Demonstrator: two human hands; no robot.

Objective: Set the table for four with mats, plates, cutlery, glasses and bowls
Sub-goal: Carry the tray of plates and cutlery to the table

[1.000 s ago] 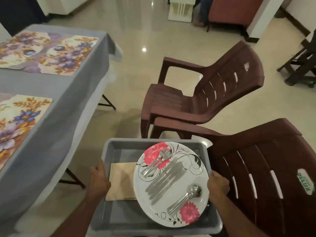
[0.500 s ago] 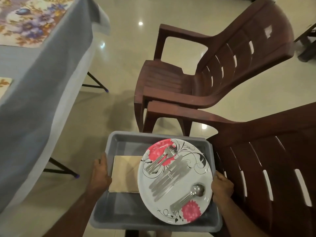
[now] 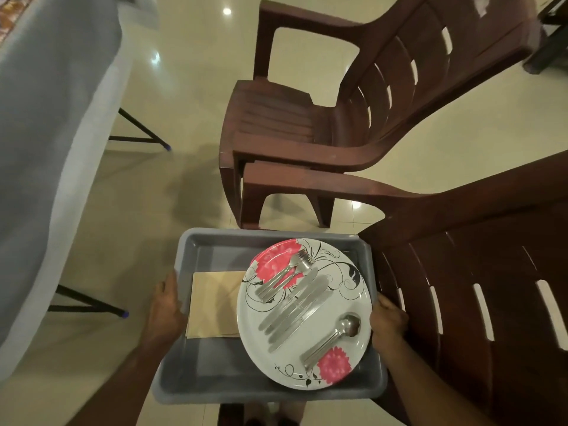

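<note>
I hold a grey plastic tray (image 3: 215, 385) in front of me. My left hand (image 3: 164, 309) grips its left rim and my right hand (image 3: 388, 321) grips its right rim. Inside lies a white plate (image 3: 332, 290) with pink flowers and black swirls. On the plate rest forks (image 3: 287, 273), several knives (image 3: 295, 312) and spoons (image 3: 333, 338). A folded beige napkin (image 3: 213, 302) lies in the tray, partly under the plate's left edge.
The table with a grey cloth (image 3: 46, 142) runs along the left, its black legs (image 3: 92, 305) on the tiled floor. Two brown plastic chairs stand close: one (image 3: 307, 124) ahead, one (image 3: 491, 287) right beside the tray.
The view has tilted down and right; the floral mats on the table have left the frame. The tray sits closer to the near chair. Both hands keep their hold.
</note>
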